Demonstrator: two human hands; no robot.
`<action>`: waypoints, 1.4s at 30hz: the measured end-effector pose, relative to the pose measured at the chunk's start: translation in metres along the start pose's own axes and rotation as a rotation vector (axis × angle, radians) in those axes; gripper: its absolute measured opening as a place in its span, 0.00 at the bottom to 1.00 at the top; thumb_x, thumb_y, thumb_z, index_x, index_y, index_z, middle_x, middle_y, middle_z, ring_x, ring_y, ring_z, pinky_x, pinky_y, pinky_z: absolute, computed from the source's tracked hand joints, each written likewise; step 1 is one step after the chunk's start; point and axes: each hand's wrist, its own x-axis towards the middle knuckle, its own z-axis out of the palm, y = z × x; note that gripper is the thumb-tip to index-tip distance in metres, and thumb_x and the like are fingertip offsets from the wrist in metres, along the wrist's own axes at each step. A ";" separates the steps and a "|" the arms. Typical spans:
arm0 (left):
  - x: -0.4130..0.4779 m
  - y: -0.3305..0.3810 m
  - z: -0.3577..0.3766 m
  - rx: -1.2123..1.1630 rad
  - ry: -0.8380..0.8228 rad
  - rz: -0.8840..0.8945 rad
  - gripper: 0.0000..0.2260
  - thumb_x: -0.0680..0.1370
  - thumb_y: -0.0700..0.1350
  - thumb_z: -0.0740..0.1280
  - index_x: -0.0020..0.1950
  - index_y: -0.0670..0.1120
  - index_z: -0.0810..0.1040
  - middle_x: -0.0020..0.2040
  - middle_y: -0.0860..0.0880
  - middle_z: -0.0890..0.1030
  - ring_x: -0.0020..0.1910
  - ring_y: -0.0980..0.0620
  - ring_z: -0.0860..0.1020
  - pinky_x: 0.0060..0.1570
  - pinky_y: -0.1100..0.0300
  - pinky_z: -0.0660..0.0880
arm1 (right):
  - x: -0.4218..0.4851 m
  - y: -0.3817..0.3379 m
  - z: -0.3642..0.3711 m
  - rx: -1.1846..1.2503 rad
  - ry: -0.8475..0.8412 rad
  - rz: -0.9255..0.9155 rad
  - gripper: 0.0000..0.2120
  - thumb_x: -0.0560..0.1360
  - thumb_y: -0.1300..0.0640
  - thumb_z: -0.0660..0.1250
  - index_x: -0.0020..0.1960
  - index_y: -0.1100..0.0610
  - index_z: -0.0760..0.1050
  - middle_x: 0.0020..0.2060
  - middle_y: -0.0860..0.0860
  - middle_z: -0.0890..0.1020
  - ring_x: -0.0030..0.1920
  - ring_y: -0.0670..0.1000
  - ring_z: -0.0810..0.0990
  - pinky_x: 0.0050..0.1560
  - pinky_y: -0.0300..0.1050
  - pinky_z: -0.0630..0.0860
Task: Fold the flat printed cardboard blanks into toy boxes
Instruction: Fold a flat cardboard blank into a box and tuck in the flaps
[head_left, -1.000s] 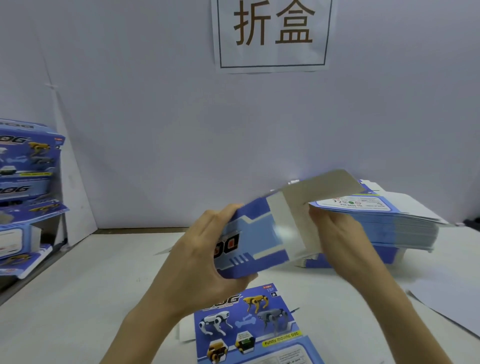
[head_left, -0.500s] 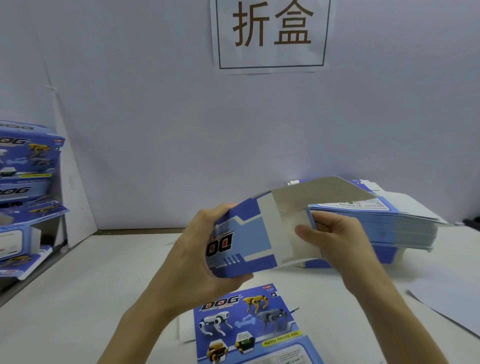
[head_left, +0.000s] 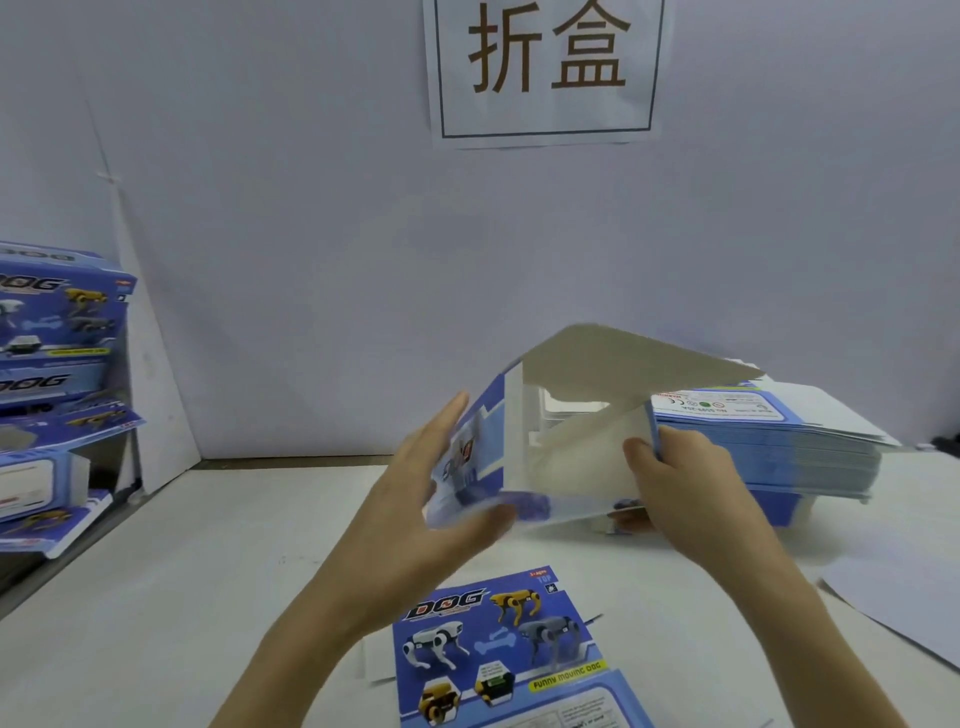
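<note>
I hold a blue printed cardboard blank (head_left: 566, 447) above the table, half opened into a box shape, its grey inner side facing me and a grey flap sticking up to the right. My left hand (head_left: 426, 499) grips its left end, thumb underneath and fingers along the printed side. My right hand (head_left: 680, 483) grips its right edge, thumb inside. A second flat blank (head_left: 498, 649) with robot dog pictures lies on the table below my hands. A tall stack of flat blanks (head_left: 769, 441) sits at the right.
Folded toy boxes (head_left: 57, 395) are piled at the left edge by a white partition. A sign with two characters (head_left: 545, 67) hangs on the back wall. A white sheet (head_left: 898, 603) lies at the right front of the white table (head_left: 208, 571).
The blank has opened from nearly flat into a hollow shape. My right hand moved right to the far edge and the grey flap rose; my left hand's fingers straightened along the printed side.
</note>
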 end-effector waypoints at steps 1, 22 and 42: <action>0.004 0.002 0.001 -0.099 -0.043 -0.052 0.42 0.61 0.67 0.74 0.70 0.72 0.56 0.65 0.74 0.65 0.60 0.77 0.68 0.52 0.75 0.71 | -0.002 -0.002 0.001 -0.019 0.017 -0.011 0.18 0.80 0.60 0.55 0.32 0.61 0.65 0.26 0.53 0.71 0.16 0.39 0.72 0.14 0.31 0.59; 0.004 -0.010 0.008 0.563 0.472 -0.189 0.11 0.83 0.47 0.53 0.43 0.49 0.67 0.30 0.55 0.70 0.29 0.58 0.71 0.29 0.65 0.65 | -0.028 -0.024 0.033 -0.104 -0.076 -0.163 0.17 0.82 0.57 0.54 0.34 0.52 0.63 0.38 0.56 0.79 0.44 0.60 0.82 0.48 0.59 0.78; 0.001 0.004 -0.013 0.304 0.308 -0.124 0.13 0.78 0.60 0.57 0.41 0.55 0.73 0.31 0.61 0.76 0.35 0.66 0.76 0.33 0.73 0.70 | -0.018 -0.010 0.028 0.249 -0.130 -0.164 0.23 0.76 0.57 0.64 0.68 0.39 0.69 0.34 0.48 0.82 0.33 0.49 0.82 0.29 0.41 0.80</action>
